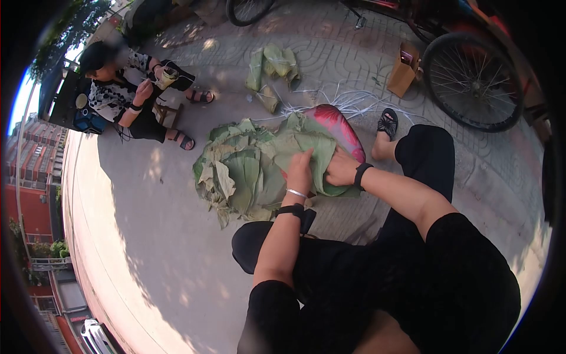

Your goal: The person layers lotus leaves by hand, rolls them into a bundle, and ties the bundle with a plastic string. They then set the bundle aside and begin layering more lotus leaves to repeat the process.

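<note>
Close in, my own black-clad knees fill the bottom of the head view; I sit low over the pavement (171,248).

Left hand (300,170), bracelet and dark watch at the wrist: fingers (305,156) curled closed on the edge of the top leaf (321,150), which looks pinched rather than merely pressed.

Right hand (341,170), dark band at the wrist: lies just beside the left, touching the same leaf. Its fingertips are hidden against the green, so I cannot tell if it grips or only steadies.

Pile of leaves (242,174): big, flat, green, overlapped and ragged at the rims, spread on the ground right in front of my knees. It lies partly over a pink sack (341,125).

Judgement: the step in hand is separating one leaf from the stack. The next move calls for a slow peel along the leaf while the other hand pins the layers below; dry edges look liable to tear.

Beyond: my sandalled foot (387,124), loose white strings (348,101), a smaller leaf bundle (274,64), a brown bag (403,74) near a bicycle wheel (471,82).

Farthest, another person (127,88) sits on a low stool, hands busy with something small.
</note>
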`<state>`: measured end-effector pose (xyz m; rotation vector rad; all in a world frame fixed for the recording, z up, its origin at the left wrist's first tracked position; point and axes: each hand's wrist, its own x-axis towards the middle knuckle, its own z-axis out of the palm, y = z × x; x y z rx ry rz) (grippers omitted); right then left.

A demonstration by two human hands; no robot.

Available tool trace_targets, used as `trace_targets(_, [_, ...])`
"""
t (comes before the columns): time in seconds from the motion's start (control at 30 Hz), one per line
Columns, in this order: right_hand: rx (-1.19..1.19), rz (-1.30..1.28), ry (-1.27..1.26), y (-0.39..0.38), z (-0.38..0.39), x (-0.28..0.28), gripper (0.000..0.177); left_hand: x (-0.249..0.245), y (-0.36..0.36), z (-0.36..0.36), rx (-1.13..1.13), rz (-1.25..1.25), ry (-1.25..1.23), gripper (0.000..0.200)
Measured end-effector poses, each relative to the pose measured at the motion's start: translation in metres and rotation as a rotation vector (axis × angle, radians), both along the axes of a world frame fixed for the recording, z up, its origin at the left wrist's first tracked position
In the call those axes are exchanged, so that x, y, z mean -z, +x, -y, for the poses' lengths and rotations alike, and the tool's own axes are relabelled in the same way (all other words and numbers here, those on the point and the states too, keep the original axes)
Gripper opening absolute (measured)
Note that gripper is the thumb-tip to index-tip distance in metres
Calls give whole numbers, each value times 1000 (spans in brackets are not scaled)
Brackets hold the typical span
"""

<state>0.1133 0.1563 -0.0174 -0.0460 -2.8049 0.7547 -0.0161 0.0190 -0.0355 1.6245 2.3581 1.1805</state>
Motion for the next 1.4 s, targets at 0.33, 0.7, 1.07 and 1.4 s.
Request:
trace_targets(0.33, [-432,49,143,4,-48,-26,55,-9,20,10,35,126,-84,47])
trace_targets(0.7, [165,35,259,44,58,-44,61,-5,-2,-3,70,144,-167,34])
trace_targets(1.07, [-100,385,-333,55,-26,-39,36,-57,13,48,253,-19,-360,34])
trace_targets(1.4, [100,508,-698,20,-72,-22,39,-67,-51,33,-41,588,-508,29])
